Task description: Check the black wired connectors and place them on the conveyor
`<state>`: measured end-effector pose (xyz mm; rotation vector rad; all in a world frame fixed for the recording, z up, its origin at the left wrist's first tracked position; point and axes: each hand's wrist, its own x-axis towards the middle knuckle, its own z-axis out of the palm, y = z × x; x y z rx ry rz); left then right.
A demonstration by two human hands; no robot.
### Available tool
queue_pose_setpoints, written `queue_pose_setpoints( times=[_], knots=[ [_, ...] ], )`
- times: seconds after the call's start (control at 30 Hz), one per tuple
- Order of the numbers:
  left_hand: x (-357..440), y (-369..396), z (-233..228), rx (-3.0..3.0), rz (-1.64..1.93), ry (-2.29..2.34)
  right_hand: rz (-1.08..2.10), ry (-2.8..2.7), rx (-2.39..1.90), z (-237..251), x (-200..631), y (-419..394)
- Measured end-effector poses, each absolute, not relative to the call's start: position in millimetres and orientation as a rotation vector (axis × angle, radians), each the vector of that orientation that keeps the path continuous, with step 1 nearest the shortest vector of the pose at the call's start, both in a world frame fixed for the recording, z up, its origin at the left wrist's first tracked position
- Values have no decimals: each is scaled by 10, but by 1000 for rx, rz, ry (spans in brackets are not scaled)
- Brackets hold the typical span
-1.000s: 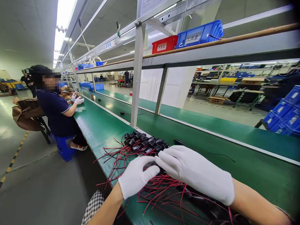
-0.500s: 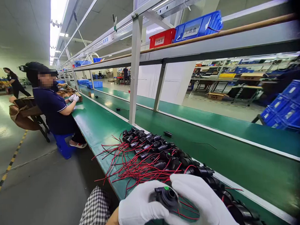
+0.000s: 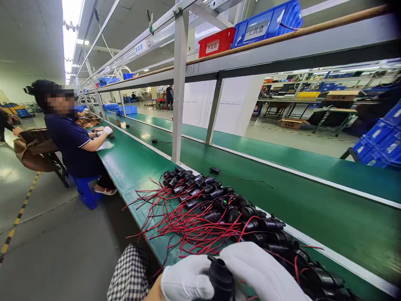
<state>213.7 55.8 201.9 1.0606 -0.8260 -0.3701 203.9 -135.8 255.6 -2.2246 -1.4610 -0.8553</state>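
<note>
One black part in hand, low in the view, above the near worktop; it stands roughly upright, narrow end up; left hand, white-gloved, grip clamped on the part, thumb and fingers about its side; right hand, also gloved, curves close on the other side; cannot tell whether its grip is clamped on the part or only beside it. Beyond the hands, a long heap of black pieces lies along a white rail; red wires fan from it towards the worktop's near edge; past the rail, a loose piece lies apart. Farther left, a co-worker sits on a blue stool.
</note>
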Motion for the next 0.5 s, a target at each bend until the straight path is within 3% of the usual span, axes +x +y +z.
queue_pose_setpoints(
  times=[0.13, 0.23, 0.37, 0.5],
  knots=[
    [1991, 524, 2163, 1175, -199, -659, -881, -1227, -2165, 2522, 2099, -1292],
    [1930, 426, 2185, 994, -130, -482, -690, -1134, -2122, 2557, 2154, -1212],
    [1912, 245, 2182, 367, -369, -209, -303, -788, -2158, 2585, 2211, -1166],
    [1875, 142, 2271, 88, -493, -93, -135, -613, -2106, 2576, 2222, -1169]
  ],
)
